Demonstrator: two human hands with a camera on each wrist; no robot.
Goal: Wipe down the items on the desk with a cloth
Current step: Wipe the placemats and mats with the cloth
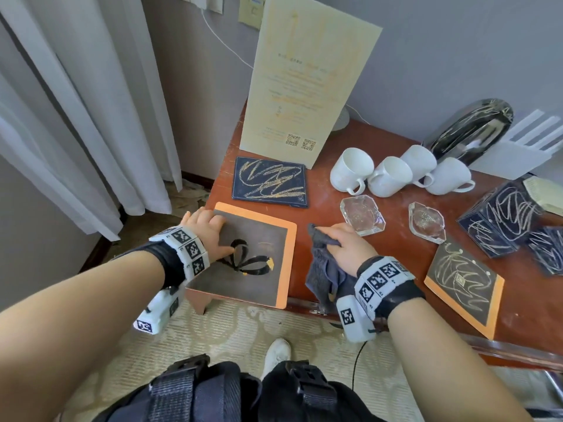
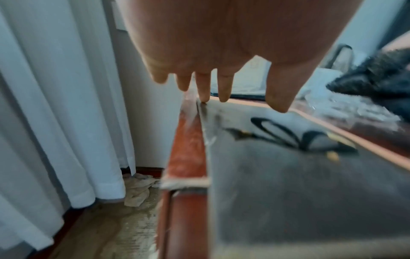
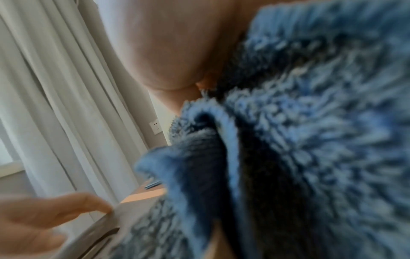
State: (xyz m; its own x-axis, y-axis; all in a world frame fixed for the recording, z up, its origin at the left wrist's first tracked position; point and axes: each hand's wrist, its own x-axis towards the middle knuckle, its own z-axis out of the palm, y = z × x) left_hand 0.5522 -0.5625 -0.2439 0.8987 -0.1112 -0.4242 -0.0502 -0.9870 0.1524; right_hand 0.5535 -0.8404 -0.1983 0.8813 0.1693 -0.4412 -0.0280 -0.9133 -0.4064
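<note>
Cloth, blue shaggy microfibre [image 1: 323,271], bunched in right hand [image 1: 342,251], beside grey orange-edged card [image 1: 259,269] overhanging red wooden desk [image 1: 380,254] corner. Left hand [image 1: 204,228] flat, fingers spread, pinning card. Best: keep pressure, wipe inward from overhang.

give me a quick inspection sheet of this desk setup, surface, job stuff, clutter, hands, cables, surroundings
Surface: red-brown wooden desk, dusty and scuffed.
Job's things: fluffy blue-grey cloth; orange-bordered grey board overhanging the front edge, mostly free of scribble; dark blue scribbled pad; second orange-bordered board, scribbled.
Clutter: four white mugs lying on their sides; two clear glass ashtrays; tall cream card; scribbled dark boxes; scribbled shiny dark oval tray.
Hands: left hand presses flat on the grey board; right hand grips the cloth.
Cables: white wire on the wall.
Surroundings: white curtains, patterned carpet.
</note>
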